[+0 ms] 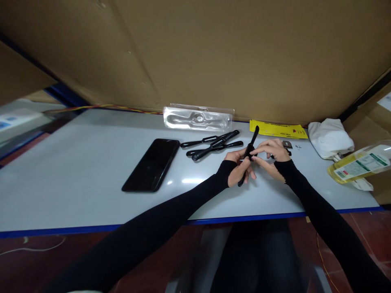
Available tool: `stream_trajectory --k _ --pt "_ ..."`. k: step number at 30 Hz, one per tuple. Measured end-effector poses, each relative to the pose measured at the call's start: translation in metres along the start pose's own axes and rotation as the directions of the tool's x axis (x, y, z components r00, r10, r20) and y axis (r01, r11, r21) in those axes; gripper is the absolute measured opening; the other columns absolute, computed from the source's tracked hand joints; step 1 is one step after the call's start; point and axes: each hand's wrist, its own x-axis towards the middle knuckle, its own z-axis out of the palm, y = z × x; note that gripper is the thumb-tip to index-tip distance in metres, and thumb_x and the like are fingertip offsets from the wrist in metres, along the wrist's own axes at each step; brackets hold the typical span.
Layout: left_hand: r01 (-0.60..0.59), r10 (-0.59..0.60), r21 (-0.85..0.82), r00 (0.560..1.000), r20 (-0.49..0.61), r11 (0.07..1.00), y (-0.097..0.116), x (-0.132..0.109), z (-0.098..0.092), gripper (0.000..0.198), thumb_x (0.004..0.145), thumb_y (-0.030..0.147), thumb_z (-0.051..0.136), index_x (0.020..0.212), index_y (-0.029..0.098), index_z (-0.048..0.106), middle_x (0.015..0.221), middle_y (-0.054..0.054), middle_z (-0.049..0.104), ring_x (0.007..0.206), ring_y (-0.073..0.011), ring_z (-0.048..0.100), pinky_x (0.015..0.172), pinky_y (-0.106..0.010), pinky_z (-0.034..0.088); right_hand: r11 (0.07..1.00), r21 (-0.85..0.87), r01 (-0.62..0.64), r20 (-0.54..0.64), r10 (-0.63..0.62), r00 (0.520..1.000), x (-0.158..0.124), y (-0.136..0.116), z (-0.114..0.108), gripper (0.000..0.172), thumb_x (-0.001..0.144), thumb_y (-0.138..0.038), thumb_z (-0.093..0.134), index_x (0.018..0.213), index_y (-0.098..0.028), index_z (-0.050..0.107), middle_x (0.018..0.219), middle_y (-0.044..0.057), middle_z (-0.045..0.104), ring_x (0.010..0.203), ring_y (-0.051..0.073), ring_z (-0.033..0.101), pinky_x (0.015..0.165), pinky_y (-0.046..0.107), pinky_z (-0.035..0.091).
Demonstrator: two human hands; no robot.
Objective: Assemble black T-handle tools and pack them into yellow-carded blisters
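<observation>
My left hand (240, 167) is closed round the middle of a black spokeshave body (254, 136), held at a slant above the table with one handle pointing up and away. My right hand (271, 152) is closed too, its thumb and fingertips pinching at the centre of the same piece. Any small part between those fingertips is hidden. Just left of my hands, several more black spokeshave bodies (214, 143) lie crossed in a loose pile. Beyond my right hand are a small dark metal plate (287, 144) and some tiny silvery parts (298, 147).
A black phone (152, 165) lies on the left. Against the cardboard wall stand a clear plastic blister tray (198, 119) and yellow printed cards (277, 129). To the right are a white cloth bundle (330, 138) and a tilted bottle of yellow liquid (357, 165). The table has a blue front edge (195, 221).
</observation>
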Motion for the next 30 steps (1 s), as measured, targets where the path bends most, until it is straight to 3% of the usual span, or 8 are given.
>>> stream_trajectory --k 3,7,10,13,18,21,24,30 --pt "-0.007 0.007 -0.005 1.000 -0.002 1.000 0.000 0.000 0.000 0.056 0.096 0.045 0.065 0.134 0.004 0.061 0.060 -0.003 0.070 0.033 -0.0137 0.055 0.034 -0.023 0.041 0.999 0.020 0.028 0.004 -0.028 1.000 0.000 0.001 0.000 0.024 0.089 -0.010 0.069 0.092 -0.029 0.084 0.107 0.007 0.074 0.099 0.026 0.055 0.076 0.036 0.052" --pt "-0.001 0.001 -0.001 1.000 -0.026 1.000 0.000 0.001 0.000 0.057 0.096 0.045 0.065 0.137 0.005 0.061 0.058 -0.002 0.069 0.034 -0.0146 0.057 0.034 -0.023 0.042 1.000 -0.024 -0.006 -0.045 0.005 0.999 0.000 0.002 0.001 0.030 0.088 -0.020 0.078 0.117 -0.028 0.081 0.109 0.008 0.073 0.090 0.024 0.055 0.080 0.040 0.054" --pt "0.007 -0.007 -0.003 1.000 -0.013 1.000 0.000 0.000 0.001 0.058 0.097 0.046 0.065 0.137 0.004 0.060 0.058 -0.002 0.070 0.031 -0.0131 0.054 0.033 -0.021 0.039 1.000 -0.011 -0.018 -0.035 0.017 0.999 0.000 0.003 0.001 0.022 0.094 -0.018 0.070 0.104 -0.031 0.085 0.104 0.007 0.074 0.098 0.026 0.056 0.073 0.036 0.053" --pt "-0.004 0.004 -0.002 1.000 0.002 1.000 0.001 -0.001 0.001 0.058 0.096 0.046 0.066 0.136 0.004 0.061 0.063 -0.003 0.072 0.032 -0.0128 0.054 0.033 -0.022 0.040 1.000 0.018 0.009 -0.033 -0.009 0.999 0.000 0.002 0.001 0.026 0.096 -0.016 0.066 0.088 -0.032 0.085 0.103 0.007 0.075 0.102 0.027 0.054 0.071 0.035 0.053" --pt "0.006 -0.006 -0.002 1.000 -0.011 1.000 0.001 -0.001 0.001 0.059 0.097 0.047 0.066 0.136 0.003 0.059 0.060 -0.003 0.071 0.032 -0.0132 0.055 0.034 -0.022 0.042 1.000 -0.024 -0.006 -0.063 0.004 0.998 0.000 0.003 0.000 0.025 0.088 -0.022 0.081 0.112 -0.030 0.084 0.111 0.009 0.072 0.095 0.025 0.057 0.076 0.039 0.055" --pt "0.004 -0.004 -0.006 1.000 0.004 1.000 0.000 0.000 0.000 0.061 0.098 0.048 0.065 0.138 0.003 0.058 0.058 -0.003 0.071 0.031 -0.0132 0.054 0.033 -0.022 0.041 1.000 -0.016 0.013 -0.017 -0.014 1.000 0.000 0.005 0.000 0.014 0.091 -0.022 0.080 0.101 -0.031 0.085 0.104 0.008 0.073 0.099 0.026 0.057 0.072 0.035 0.053" --pt "-0.017 0.017 -0.016 1.000 0.006 1.000 0.000 0.001 -0.001 0.058 0.097 0.050 0.066 0.133 0.005 0.061 0.057 -0.002 0.070 0.032 -0.0135 0.055 0.033 -0.021 0.039 0.999 0.026 0.047 -0.004 -0.047 0.999 0.000 0.008 0.001 0.018 0.095 -0.019 0.073 0.094 -0.031 0.085 0.107 0.007 0.075 0.101 0.026 0.055 0.071 0.033 0.053" --pt "0.002 -0.002 -0.015 1.000 -0.011 1.000 0.000 0.001 0.000 0.057 0.096 0.050 0.068 0.131 0.005 0.063 0.059 -0.002 0.069 0.033 -0.0145 0.057 0.033 -0.022 0.041 0.999 0.053 0.014 -0.025 -0.012 1.000 -0.001 0.012 0.007 0.027 0.091 -0.016 0.072 0.113 -0.029 0.081 0.111 0.007 0.073 0.093 0.023 0.059 0.079 0.037 0.056"
